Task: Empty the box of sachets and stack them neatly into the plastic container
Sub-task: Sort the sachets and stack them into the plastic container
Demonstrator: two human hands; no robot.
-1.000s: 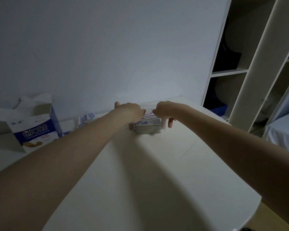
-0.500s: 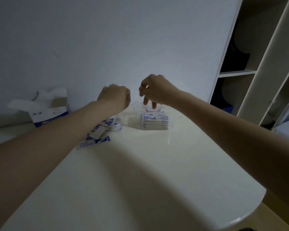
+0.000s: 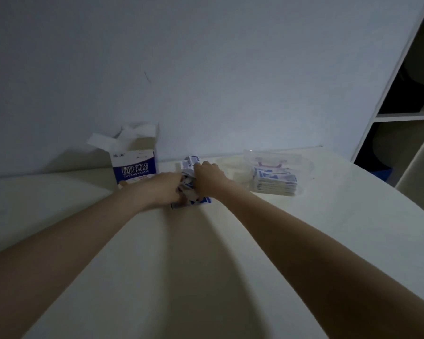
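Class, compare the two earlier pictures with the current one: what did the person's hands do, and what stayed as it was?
Both hands left the clear plastic container and moved left to the loose pile of blue-and-white sachets on the white table. The left hand and right hand now gather that pile between them. The stack of sachets in the container and the opened blue-and-white cardboard box stayed put.

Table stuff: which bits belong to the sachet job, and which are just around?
Job: opened box; loose sachets between both hands; plastic container holding a stack.

Just around: shelving; wall.
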